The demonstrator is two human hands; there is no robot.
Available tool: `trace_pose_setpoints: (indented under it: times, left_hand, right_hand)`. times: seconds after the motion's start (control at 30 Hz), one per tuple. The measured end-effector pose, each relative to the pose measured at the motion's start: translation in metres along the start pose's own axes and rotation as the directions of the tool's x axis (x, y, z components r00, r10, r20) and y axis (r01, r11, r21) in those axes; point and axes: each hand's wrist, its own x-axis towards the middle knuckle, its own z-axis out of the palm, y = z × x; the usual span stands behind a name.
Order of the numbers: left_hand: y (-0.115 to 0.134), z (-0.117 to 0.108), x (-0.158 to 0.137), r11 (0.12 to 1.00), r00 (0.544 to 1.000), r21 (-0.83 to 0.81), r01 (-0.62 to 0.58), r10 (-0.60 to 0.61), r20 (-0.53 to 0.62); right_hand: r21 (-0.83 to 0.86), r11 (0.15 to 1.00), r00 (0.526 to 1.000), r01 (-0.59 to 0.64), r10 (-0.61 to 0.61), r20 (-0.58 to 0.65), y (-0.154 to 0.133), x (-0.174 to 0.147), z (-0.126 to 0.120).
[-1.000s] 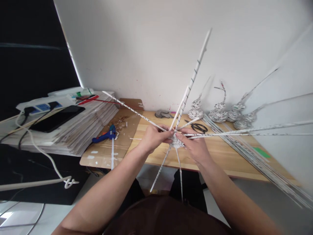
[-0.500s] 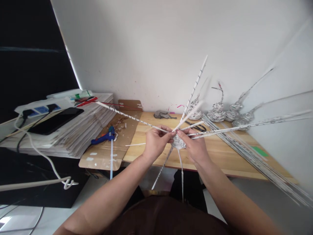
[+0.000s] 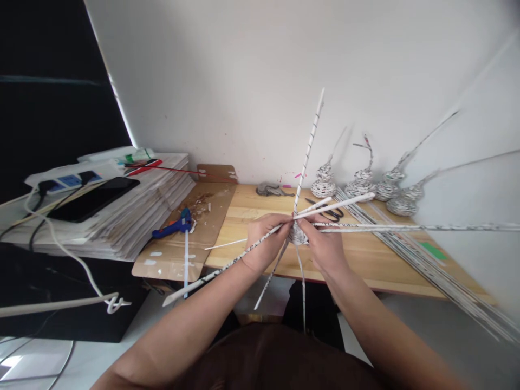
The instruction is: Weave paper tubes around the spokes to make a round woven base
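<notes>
A small round weave of rolled paper tubes (image 3: 298,234) is held up above the table's front part, with loose tubes sticking out in several directions. My left hand (image 3: 264,238) pinches its left side, thumb and fingers closed by the centre. One speckled paper tube (image 3: 227,267) runs from there down and left across my left wrist. My right hand (image 3: 320,238) grips the right side of the weave, fingers partly hidden behind it. One tube (image 3: 309,146) points up; a pale tube (image 3: 345,203) and longer tubes (image 3: 406,228) reach right.
Several gourd-shaped paper weavings (image 3: 324,183) stand along the wall. Black-handled scissors (image 3: 333,212) and a bundle of paper tubes (image 3: 426,279) lie on the wooden table (image 3: 365,271). Leftward are a blue glue gun (image 3: 173,226) on cardboard (image 3: 170,265), a paper stack (image 3: 142,216) and a phone (image 3: 97,199).
The speckled tube at left has swung from pointing up-left to down-left over my left wrist. The pale tube has tipped rightward and lower, and the long right tubes have dropped to nearly level.
</notes>
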Motion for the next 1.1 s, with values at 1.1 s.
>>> trace_pose_setpoints:
  times: [1.1]
  left_hand:
    - [-0.0036, -0.0007, 0.0085, 0.455, 0.752, -0.631, 0.629, -0.563, 0.344]
  right_hand:
    - [-0.065, 0.995, 0.995, 0.081, -0.076, 0.068, 0.0067, -0.0021, 0.0017]
